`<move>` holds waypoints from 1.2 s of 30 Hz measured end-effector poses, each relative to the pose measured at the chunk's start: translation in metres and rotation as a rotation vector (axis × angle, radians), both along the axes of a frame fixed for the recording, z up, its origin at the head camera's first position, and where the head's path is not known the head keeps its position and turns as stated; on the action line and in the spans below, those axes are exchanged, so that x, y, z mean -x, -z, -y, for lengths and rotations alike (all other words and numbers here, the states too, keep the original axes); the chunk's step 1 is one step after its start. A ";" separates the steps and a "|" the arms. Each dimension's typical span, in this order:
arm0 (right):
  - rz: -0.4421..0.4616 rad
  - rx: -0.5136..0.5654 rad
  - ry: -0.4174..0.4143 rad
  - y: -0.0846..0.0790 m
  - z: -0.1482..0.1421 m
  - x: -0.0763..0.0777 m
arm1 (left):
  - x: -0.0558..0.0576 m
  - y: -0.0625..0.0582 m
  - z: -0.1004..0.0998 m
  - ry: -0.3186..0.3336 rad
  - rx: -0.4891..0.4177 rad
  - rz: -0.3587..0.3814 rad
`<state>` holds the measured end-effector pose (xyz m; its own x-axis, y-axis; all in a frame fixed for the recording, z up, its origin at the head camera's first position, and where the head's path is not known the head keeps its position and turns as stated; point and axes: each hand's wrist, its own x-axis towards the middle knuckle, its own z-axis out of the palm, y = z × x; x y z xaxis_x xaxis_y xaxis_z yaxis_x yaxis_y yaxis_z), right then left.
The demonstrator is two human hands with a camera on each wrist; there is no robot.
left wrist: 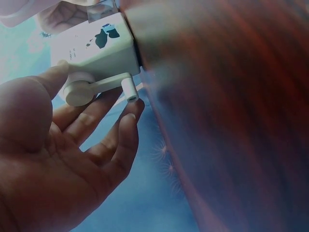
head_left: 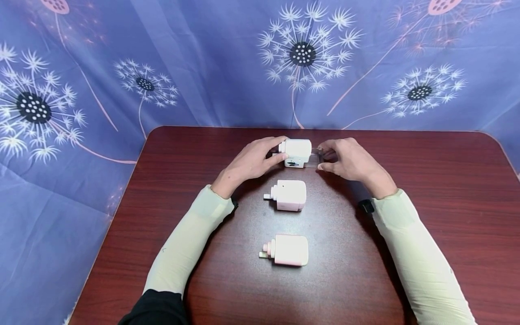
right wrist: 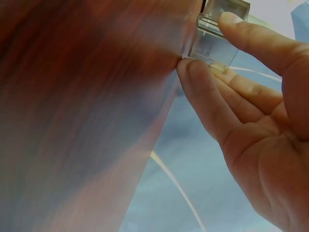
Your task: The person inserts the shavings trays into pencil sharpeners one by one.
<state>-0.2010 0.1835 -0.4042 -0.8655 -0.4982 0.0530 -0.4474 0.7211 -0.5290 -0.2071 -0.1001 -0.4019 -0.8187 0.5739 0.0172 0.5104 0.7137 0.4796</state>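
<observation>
A white hand-crank pencil sharpener (head_left: 298,148) with a dark printed picture on its side is near the table's far edge. My left hand (head_left: 256,158) holds it at the crank end, thumb on the near side. The crank (left wrist: 108,84) shows between thumb and fingers in the left wrist view. From the sharpener's right end sticks out a clear drawer (head_left: 313,159). My right hand (head_left: 348,158) pinches this drawer between thumb and fingers. In the right wrist view the thumb lies on the clear plastic (right wrist: 215,46), and fingertips are right by the table surface.
Two more crank sharpeners lie in a column toward me on the dark red wooden table (head_left: 426,189): a pale pinkish one (head_left: 290,195) and a white one with pink parts (head_left: 291,249). A blue cloth with dandelion prints (head_left: 227,58) hangs behind the table.
</observation>
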 end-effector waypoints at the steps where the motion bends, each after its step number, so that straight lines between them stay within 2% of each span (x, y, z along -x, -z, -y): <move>1: 0.000 -0.001 0.000 0.000 0.000 0.000 | 0.000 0.000 0.000 0.002 0.000 -0.001; 19: -0.009 -0.025 -0.006 -0.002 0.004 0.001 | -0.001 -0.003 -0.001 -0.006 0.034 -0.006; 36: 0.001 -0.017 -0.004 -0.002 0.010 0.002 | -0.001 -0.001 -0.001 0.002 0.027 -0.020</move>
